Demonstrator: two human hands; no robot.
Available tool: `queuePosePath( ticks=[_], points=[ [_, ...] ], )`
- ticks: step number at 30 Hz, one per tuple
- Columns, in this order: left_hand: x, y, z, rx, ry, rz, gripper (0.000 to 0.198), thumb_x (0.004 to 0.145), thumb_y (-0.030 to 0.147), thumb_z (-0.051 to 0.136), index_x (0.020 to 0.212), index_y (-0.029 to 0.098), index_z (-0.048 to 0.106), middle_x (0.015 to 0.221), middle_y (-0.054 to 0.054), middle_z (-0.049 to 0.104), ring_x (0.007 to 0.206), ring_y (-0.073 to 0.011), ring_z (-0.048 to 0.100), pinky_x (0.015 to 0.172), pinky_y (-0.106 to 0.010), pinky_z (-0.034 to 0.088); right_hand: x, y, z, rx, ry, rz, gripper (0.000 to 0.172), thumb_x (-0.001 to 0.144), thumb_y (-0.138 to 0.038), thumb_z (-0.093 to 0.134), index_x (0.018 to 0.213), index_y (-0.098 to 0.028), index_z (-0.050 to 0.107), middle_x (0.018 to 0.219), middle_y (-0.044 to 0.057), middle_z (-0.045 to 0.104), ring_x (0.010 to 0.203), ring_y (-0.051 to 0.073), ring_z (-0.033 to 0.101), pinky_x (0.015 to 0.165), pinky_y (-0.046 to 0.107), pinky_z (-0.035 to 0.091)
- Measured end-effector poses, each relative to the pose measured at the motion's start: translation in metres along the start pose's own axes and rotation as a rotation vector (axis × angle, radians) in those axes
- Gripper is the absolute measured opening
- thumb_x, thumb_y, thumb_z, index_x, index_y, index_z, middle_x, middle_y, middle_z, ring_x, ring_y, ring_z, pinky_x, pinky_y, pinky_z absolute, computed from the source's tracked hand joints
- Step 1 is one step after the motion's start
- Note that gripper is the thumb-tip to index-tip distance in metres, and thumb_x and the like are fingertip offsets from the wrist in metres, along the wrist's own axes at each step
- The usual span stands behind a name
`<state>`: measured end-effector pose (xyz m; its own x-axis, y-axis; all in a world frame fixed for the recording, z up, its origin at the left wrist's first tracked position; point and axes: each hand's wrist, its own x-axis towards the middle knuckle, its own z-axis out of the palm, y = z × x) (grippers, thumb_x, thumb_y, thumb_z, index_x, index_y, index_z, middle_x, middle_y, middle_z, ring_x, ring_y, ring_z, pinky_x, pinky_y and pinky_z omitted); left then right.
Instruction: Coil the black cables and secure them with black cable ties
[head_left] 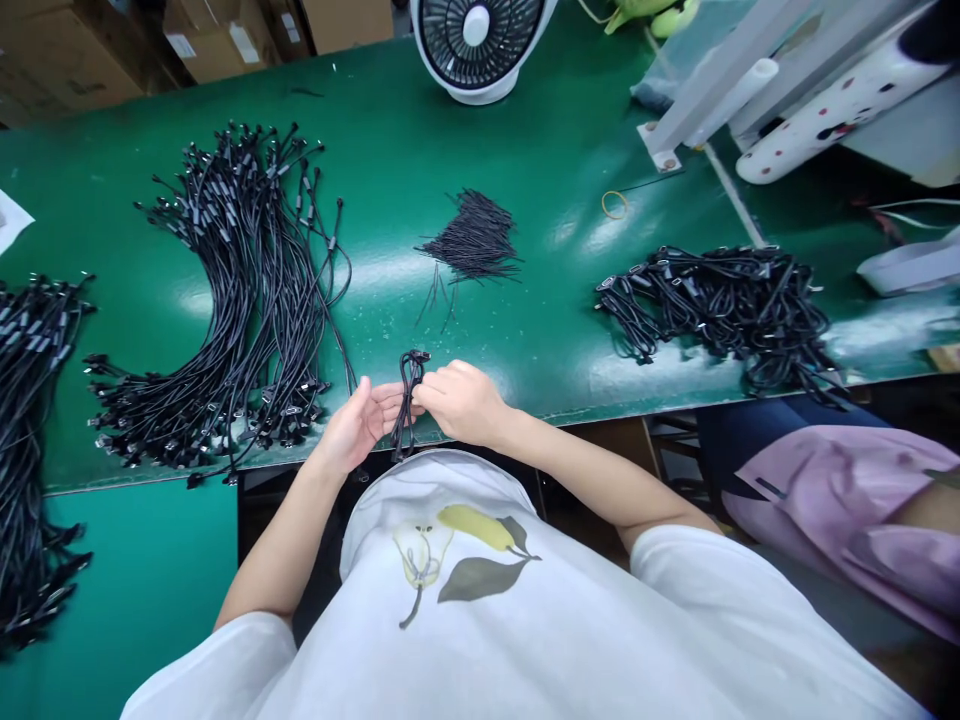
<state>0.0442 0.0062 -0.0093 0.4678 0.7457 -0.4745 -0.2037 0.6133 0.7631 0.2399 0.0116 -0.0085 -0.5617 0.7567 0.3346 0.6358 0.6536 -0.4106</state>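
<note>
A black cable (407, 400) is folded into a narrow bundle in front of my body, at the near edge of the green table. My right hand (461, 400) is closed at the bundle's right side, fingers curled and pinching there. Whether a tie is also in that pinch is hidden. On the other side, my left hand (356, 425) has its palm turned up and fingers stretched toward the bundle, thumb apart. Beyond the hands lies a pile of short black wire ties (476, 238). Left of them spreads a large heap of straight, unbundled black cables (251, 270).
Bundled black cables (720, 300) are heaped at the right. More loose cables (30, 400) lie far left. A white fan (480, 45) stands at the back, and a metal stand (675, 130) at back right. A person in pink (840, 500) sits to the right.
</note>
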Motion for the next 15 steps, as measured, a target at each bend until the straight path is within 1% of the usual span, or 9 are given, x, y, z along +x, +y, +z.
queuePosePath(
  ticks=[2,4,7,9,10,11,12,13,15],
  points=[
    [-0.005,0.002,0.001,0.126,-0.035,0.033,0.054,0.083,0.053,0.064,0.120,0.014,0.065,0.118,-0.015,0.069,0.108,-0.0278,0.065,0.092,-0.040,0.051,-0.001,0.001,0.000,0.020,-0.021,-0.010,0.029,0.094,-0.021,0.038,0.072,-0.016,0.057,0.068,0.004,0.055,0.064,0.014,0.041,0.065,0.031,0.024],
    [-0.007,-0.001,0.005,0.286,-0.021,0.096,0.054,0.084,0.045,0.066,0.130,0.017,0.059,0.126,-0.012,0.066,0.111,-0.0264,0.063,0.095,-0.040,0.050,0.000,0.000,0.000,0.193,-0.028,0.099,0.028,0.093,-0.023,0.039,0.070,-0.017,0.055,0.069,0.004,0.056,0.065,0.013,0.043,0.066,0.030,0.026],
    [-0.008,-0.011,0.015,0.492,0.090,0.230,0.053,0.091,0.046,0.056,0.136,0.019,0.054,0.126,-0.010,0.065,0.110,-0.0245,0.062,0.097,-0.040,0.048,0.000,-0.006,0.003,0.776,-0.064,0.370,0.031,0.093,-0.034,0.039,0.069,-0.018,0.050,0.068,0.002,0.056,0.060,0.011,0.043,0.063,0.026,0.031],
    [-0.009,-0.018,0.021,0.615,0.186,0.352,0.051,0.094,0.048,0.049,0.135,0.019,0.055,0.126,-0.010,0.063,0.113,-0.0240,0.059,0.100,-0.039,0.045,-0.001,-0.011,0.007,1.209,-0.128,0.557,0.035,0.092,-0.045,0.040,0.068,-0.019,0.045,0.060,-0.002,0.048,0.048,0.008,0.031,0.054,0.024,0.028],
    [-0.009,-0.021,0.023,0.659,0.226,0.399,0.050,0.095,0.049,0.046,0.133,0.019,0.056,0.125,-0.011,0.063,0.113,-0.0234,0.059,0.100,-0.038,0.045,-0.002,-0.013,0.009,1.361,-0.168,0.625,0.038,0.090,-0.051,0.041,0.068,-0.020,0.043,0.055,-0.005,0.042,0.044,0.007,0.022,0.049,0.023,0.024],
    [-0.010,-0.023,0.026,0.685,0.248,0.426,0.049,0.095,0.049,0.044,0.132,0.019,0.057,0.123,-0.011,0.063,0.111,-0.0226,0.059,0.097,-0.037,0.046,-0.004,-0.015,0.011,1.438,-0.196,0.667,0.040,0.088,-0.055,0.043,0.067,-0.020,0.042,0.052,-0.007,0.036,0.043,0.006,0.016,0.047,0.023,0.021],
    [-0.010,-0.026,0.028,0.691,0.256,0.427,0.048,0.095,0.050,0.044,0.130,0.020,0.058,0.120,-0.011,0.063,0.106,-0.0216,0.060,0.092,-0.035,0.048,-0.005,-0.016,0.011,1.431,-0.209,0.677,0.043,0.087,-0.057,0.045,0.066,-0.020,0.044,0.051,-0.008,0.034,0.043,0.006,0.016,0.047,0.023,0.021],
    [-0.010,-0.027,0.031,0.670,0.259,0.406,0.047,0.095,0.051,0.045,0.128,0.020,0.059,0.116,-0.010,0.063,0.099,-0.0202,0.061,0.085,-0.033,0.049,-0.007,-0.015,0.010,1.347,-0.206,0.663,0.044,0.086,-0.057,0.048,0.065,-0.019,0.046,0.050,-0.007,0.035,0.044,0.006,0.020,0.049,0.023,0.022],
    [-0.009,-0.028,0.035,0.546,0.259,0.329,0.045,0.091,0.051,0.052,0.122,0.019,0.061,0.105,-0.008,0.064,0.085,-0.0170,0.060,0.072,-0.029,0.049,-0.010,-0.010,0.004,1.049,-0.203,0.612,0.046,0.088,-0.053,0.049,0.062,-0.016,0.053,0.053,-0.003,0.045,0.050,0.007,0.035,0.055,0.023,0.027]
  ],
)
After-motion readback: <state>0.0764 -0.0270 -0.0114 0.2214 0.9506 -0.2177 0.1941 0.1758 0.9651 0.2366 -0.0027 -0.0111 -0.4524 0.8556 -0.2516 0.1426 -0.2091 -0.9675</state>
